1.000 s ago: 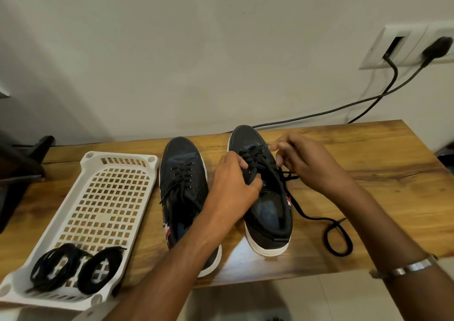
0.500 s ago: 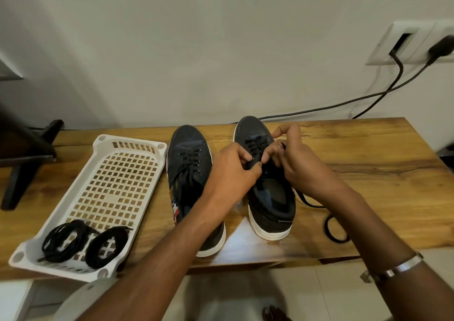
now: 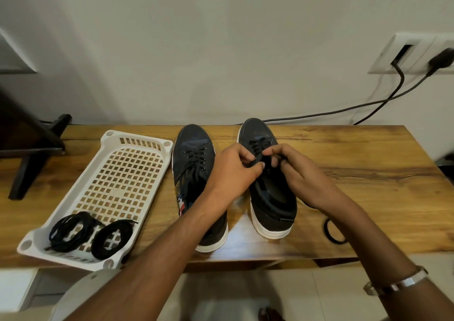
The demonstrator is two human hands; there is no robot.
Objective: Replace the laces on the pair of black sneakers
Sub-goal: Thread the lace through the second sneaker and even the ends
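Two black sneakers are stood side by side on the wooden table (image 3: 368, 173), toes toward the far wall. The tongue of the right sneaker (image 3: 272, 205) is gripped by the curled fingers of the left hand (image 3: 233, 170), while its lace (image 3: 258, 148) is pinched by the right hand (image 3: 294, 170). The left sneaker (image 3: 194, 163) is laced. Two coiled black laces (image 3: 91, 234) are kept in the near end of a white basket (image 3: 137, 136) at the left.

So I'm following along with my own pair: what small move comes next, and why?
Probably draw the lace out of the next eyelet. Both hands, left hand and right hand, pinch the lace at the right sneaker, which is partly unlaced, with slack on the table.
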